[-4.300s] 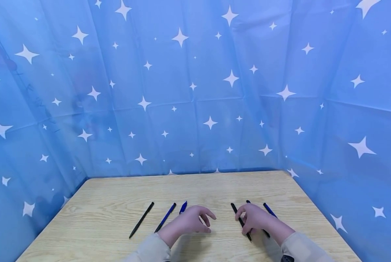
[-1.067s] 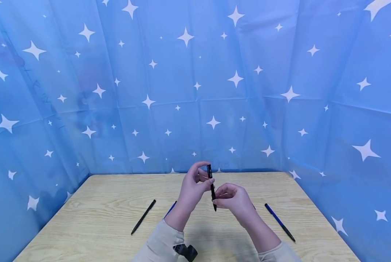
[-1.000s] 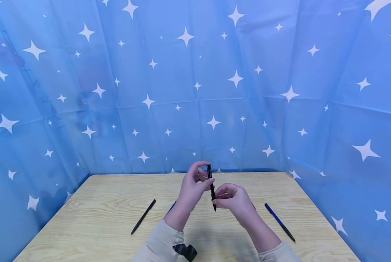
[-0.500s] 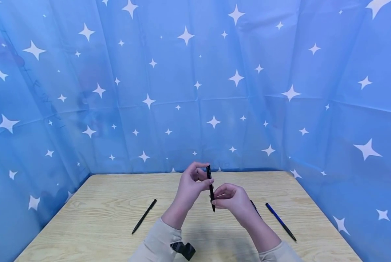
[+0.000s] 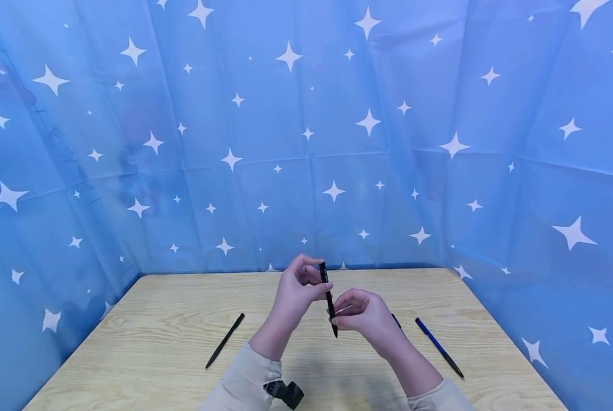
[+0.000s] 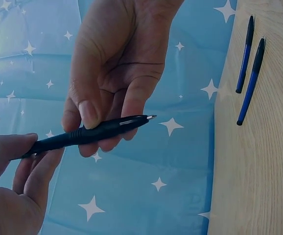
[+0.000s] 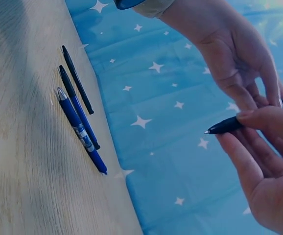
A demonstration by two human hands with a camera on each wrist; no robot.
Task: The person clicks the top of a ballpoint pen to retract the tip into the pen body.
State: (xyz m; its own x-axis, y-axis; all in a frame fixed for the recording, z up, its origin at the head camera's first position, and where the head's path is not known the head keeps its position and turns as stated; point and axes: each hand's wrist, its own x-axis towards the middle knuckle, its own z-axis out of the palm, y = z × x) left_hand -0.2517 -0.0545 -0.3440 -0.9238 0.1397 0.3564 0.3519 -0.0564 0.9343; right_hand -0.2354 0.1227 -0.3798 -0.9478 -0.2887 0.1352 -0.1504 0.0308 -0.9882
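Both hands hold a black retractable pen [image 5: 330, 305] above the table, slightly tilted with its point down. My left hand [image 5: 292, 294] grips the upper part with the thumb across the barrel, and its index finger reaches the top end. My right hand [image 5: 365, 317] pinches the barrel near the point between thumb and fingers. In the left wrist view, the pen [image 6: 112, 128] shows a ribbed section and a bare metal tip. The right wrist view also shows the tip of the pen [image 7: 224, 126] sticking out past my right fingers.
On the wooden table [image 5: 183, 302], a black pen [image 5: 225, 341] lies at left and a blue pen [image 5: 439, 347] at right. Another pen [image 5: 396, 321] is partly hidden behind the right wrist. The right wrist view adds a patterned blue pen [image 7: 82, 132]. A starry blue curtain [image 5: 265, 131] surrounds the table.
Earlier, the black pen lay on the table under my right hand and my left hand was empty. Now both hold it raised. Over the last half second it has tilted a little more and shifted slightly left.
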